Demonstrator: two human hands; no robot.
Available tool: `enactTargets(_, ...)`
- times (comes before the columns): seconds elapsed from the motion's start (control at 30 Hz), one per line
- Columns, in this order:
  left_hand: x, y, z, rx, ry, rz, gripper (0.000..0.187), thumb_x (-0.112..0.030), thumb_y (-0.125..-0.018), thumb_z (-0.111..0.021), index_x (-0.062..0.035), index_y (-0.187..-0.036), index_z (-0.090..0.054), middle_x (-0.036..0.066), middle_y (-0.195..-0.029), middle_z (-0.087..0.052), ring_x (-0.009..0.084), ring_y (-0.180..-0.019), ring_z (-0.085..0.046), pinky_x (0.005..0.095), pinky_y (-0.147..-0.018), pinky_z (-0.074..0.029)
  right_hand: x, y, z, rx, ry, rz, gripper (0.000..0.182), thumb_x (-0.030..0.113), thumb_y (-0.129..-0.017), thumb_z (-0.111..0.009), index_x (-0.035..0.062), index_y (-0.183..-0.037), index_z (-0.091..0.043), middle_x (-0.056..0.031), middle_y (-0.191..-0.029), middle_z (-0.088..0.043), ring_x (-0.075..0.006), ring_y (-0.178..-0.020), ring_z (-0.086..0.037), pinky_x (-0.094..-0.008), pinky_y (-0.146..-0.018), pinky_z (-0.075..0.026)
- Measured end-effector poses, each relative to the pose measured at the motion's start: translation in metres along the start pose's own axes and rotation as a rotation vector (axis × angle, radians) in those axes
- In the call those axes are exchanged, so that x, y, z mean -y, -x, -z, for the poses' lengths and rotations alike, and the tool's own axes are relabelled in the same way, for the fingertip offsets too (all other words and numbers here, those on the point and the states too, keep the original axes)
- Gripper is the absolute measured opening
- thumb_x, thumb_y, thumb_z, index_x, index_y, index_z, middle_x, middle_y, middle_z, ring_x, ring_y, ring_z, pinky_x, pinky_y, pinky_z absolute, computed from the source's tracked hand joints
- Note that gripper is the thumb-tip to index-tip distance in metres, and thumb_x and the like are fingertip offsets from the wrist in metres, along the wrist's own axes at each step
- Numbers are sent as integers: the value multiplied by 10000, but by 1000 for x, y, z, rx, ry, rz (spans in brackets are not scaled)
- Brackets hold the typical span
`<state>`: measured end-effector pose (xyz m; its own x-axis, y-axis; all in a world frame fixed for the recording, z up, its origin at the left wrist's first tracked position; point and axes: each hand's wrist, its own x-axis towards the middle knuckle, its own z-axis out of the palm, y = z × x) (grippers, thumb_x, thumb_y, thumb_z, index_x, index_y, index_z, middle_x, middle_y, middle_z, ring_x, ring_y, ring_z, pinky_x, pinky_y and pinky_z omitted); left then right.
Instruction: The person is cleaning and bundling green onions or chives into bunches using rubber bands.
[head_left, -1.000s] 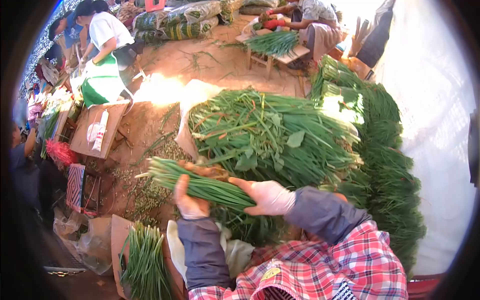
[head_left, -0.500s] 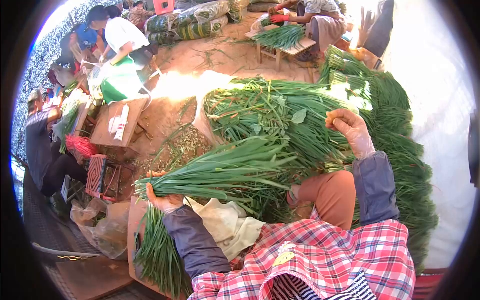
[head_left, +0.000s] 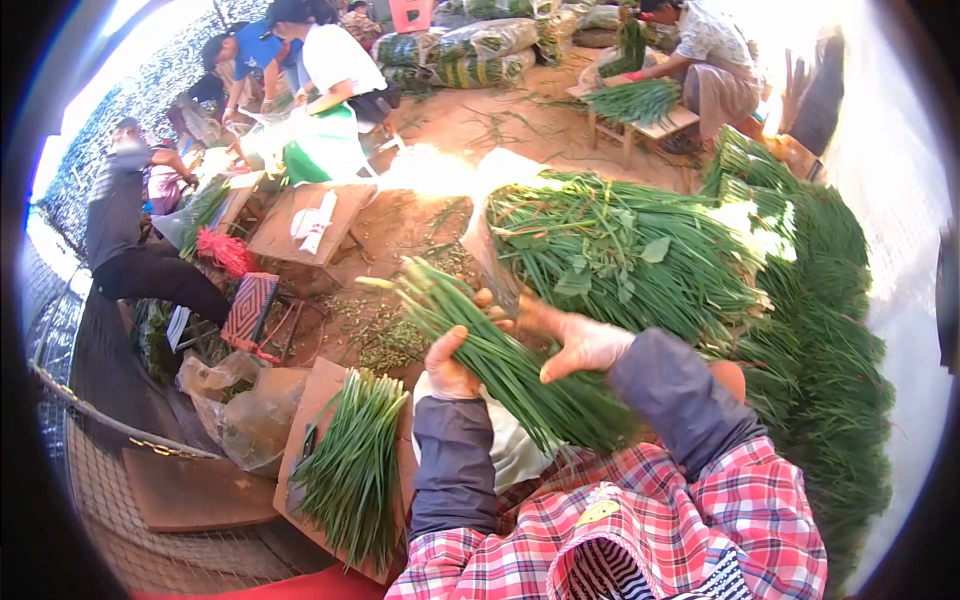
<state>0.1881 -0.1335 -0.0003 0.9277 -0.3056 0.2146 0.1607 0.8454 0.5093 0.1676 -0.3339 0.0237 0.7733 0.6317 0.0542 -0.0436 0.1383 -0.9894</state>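
My left hand (head_left: 455, 366) is wrapped around a bunch of Chinese chives (head_left: 500, 355), its pale cut ends up to the left and its green leaves slanting down toward my lap. Beside the bunch, my right hand (head_left: 585, 343) has its thumb and fingers apart, right at the leaves and slightly blurred. Another bundle of chives (head_left: 355, 465) lies on a board (head_left: 303, 505) to my left. In front of me, a large heap of chives (head_left: 610, 245) rests on a plastic sheet, with a few broad leaves on top.
Stacked chive bundles (head_left: 830, 300) line the right side along a white wall. A small table (head_left: 305, 225), a woven stool (head_left: 252, 310) and a plastic bag (head_left: 250, 420) stand to the left. Several people work farther back, one at a low table (head_left: 665, 125). Filled bags (head_left: 485, 55) lie behind.
My left hand has brought the bunch rightward and turned it, so the leaves now point down toward me. My right hand has come down and left to the bunch. The view has shifted left.
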Motion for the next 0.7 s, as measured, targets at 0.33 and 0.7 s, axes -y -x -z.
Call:
enactTargets(0.33, 31, 29, -10, -194, -401, -18, 836, -104, -747, -681, -62, -1410, -174, 149, -1346, -389, 266, -1247, -378, 409, -1052, -276, -33, -3, -49, -512, -213, 2, 585, 97, -743, -716, 24, -1253, -438, -59, -1100, -580, -154, -979, -553, -298, -871, -440)
enactTargets(0.7, 33, 81, 0, -291, -366, 525, 471, -54, -755, -650, -35, -1187, -463, 72, -769, -567, 176, -598, -566, 282, -517, -462, -22, -7, -52, -322, -345, -37, 539, 90, -797, -675, 38, -1282, -445, -63, -1125, -578, -163, -995, -548, -328, -870, -449)
